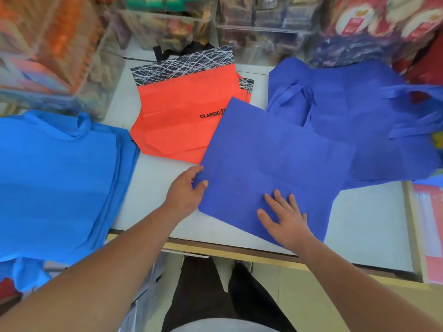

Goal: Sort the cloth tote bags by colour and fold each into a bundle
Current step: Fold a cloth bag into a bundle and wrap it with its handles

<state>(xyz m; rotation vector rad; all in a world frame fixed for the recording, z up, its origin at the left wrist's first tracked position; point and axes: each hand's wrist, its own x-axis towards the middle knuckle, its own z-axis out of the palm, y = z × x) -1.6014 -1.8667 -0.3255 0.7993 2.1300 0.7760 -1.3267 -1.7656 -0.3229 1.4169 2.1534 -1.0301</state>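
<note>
Left hand (185,188) pinched the royal-blue tote bag (271,164) at its corner; right hand (286,220) pressed flat, fingers spread. Edges should align squarely before creasing.

head cam | worn, looks forward and down | close over table (148,188) edge | single view

On the counter (148,188), one pile of tote bags (55,178) lies at the left edge, overhanging the front. A middle pile (182,116) sits toward the back edge, and a right pile (359,121) spreads at the back right. A single bag (271,164) lies near the front edge, overlapping both. The left hand (184,190) pinches its left corner; the right hand (285,221) rests flat on it. Bins (167,22) stand behind.
</note>
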